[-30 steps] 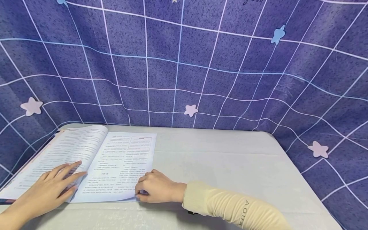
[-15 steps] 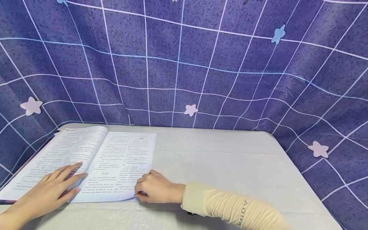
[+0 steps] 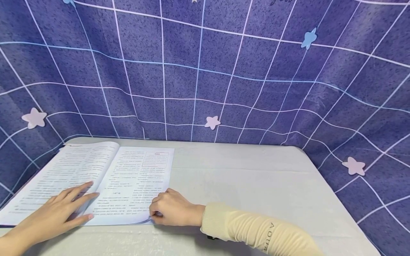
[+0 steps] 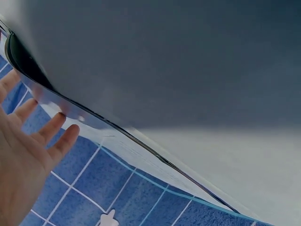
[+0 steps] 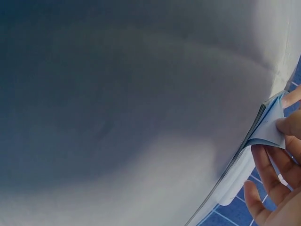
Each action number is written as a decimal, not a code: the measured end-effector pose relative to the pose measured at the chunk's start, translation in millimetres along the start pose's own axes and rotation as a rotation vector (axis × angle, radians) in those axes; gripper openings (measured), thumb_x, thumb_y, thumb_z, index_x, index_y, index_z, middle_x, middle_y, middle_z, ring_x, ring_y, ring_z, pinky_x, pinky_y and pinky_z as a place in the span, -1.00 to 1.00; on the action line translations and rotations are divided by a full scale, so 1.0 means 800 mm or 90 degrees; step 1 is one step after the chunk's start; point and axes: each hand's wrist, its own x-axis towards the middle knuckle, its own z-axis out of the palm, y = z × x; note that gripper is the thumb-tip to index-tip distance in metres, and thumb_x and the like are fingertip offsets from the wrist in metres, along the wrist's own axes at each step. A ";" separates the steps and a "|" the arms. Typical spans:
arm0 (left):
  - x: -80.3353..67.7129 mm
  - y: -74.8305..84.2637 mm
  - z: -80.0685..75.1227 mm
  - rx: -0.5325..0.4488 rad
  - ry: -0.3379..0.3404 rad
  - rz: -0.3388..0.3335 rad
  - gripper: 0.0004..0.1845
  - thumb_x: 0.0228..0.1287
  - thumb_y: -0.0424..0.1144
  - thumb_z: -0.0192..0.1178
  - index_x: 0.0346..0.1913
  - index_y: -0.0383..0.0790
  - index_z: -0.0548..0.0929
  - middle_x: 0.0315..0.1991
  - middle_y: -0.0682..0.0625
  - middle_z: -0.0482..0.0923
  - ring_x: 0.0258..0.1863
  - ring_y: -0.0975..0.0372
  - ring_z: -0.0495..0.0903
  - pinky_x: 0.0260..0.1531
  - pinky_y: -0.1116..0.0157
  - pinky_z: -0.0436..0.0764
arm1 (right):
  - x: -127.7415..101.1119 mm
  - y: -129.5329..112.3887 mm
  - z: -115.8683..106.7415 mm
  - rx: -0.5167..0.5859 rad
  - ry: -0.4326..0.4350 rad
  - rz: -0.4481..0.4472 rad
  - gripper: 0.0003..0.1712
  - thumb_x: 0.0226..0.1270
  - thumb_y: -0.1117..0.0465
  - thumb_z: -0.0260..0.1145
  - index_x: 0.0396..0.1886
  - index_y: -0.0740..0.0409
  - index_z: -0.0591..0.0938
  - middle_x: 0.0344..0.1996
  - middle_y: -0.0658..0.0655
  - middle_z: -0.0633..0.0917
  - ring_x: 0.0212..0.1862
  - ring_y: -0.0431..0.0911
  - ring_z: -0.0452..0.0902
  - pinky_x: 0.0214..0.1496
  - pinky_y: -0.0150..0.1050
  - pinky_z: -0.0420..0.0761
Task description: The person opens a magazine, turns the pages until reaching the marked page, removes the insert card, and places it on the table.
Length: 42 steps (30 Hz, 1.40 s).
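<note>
Open book (image 3: 96,181) at near-left of table (image 3: 256,185), flat, spine running away from viewer. Left hand (image 3: 56,213) flat on left page, fingers straight and spread, pressing, gripping nothing. Right hand (image 3: 171,209) at bottom-right corner of right page (image 3: 137,185), fingers curled, pinching corner. Step in hand, by the look of it: lifting one leaf to turn. To do well: separate a single sheet with thumb before lifting; slide fingertip under, avoid creasing corner; keep left palm down so book stays put and spine flat; lift corner up and over in an arc, not a drag across paper; ease left fingers clear of gutter once leaf comes over. Risk: grabbing several sheets, or a dog-ear from too tight a pinch. View differences: head view gives layout, both hands, sleeve (image 3: 256,231), backdrop (image 3: 205,71), but hides corner under knuckles. Right wrist view, from below at page edge, shows corner (image 5: 273,129) bent up between fingertips (image 5: 294,125), plus stacked sheet edges beside it; count of sheets pinched not readable. Left wrist view shows left hand (image 4: 23,160) open, fingers against book edge (image 4: 70,113), nothing held; most of frame dark and blurred.
</note>
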 end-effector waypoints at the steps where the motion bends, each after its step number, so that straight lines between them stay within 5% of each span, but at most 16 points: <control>1: 0.000 0.001 -0.001 0.004 0.000 0.001 -0.33 -0.08 0.09 0.34 0.17 0.04 0.45 0.36 -0.04 0.14 0.09 -0.12 0.28 -0.23 -0.29 0.32 | 0.000 0.000 0.000 0.001 0.000 0.002 -0.94 0.14 0.03 0.30 -0.46 -0.22 0.68 -0.47 -0.31 0.65 -0.49 -0.46 0.28 -0.39 -0.60 0.14; 21: 0.006 0.003 -0.008 0.018 0.003 0.012 -0.23 -0.30 0.25 0.37 0.08 0.03 0.50 0.26 -0.08 0.24 0.06 -0.08 0.30 -0.24 -0.23 0.35 | 0.002 0.005 0.003 0.150 0.067 0.040 -0.89 0.05 0.06 0.36 -0.54 -0.11 0.58 -0.50 -0.26 0.60 -0.49 -0.48 0.26 -0.44 -0.68 0.19; 42: 0.013 0.004 -0.004 0.012 0.061 0.103 -0.22 -0.37 0.35 0.32 -0.01 -0.01 0.56 0.12 -0.07 0.39 0.17 0.08 0.19 -0.13 -0.01 0.23 | 0.002 0.005 0.002 0.229 0.078 0.083 -0.88 -0.02 0.23 0.24 -0.45 -0.08 0.54 -0.47 -0.24 0.56 -0.45 -0.41 0.33 -0.41 -0.64 0.25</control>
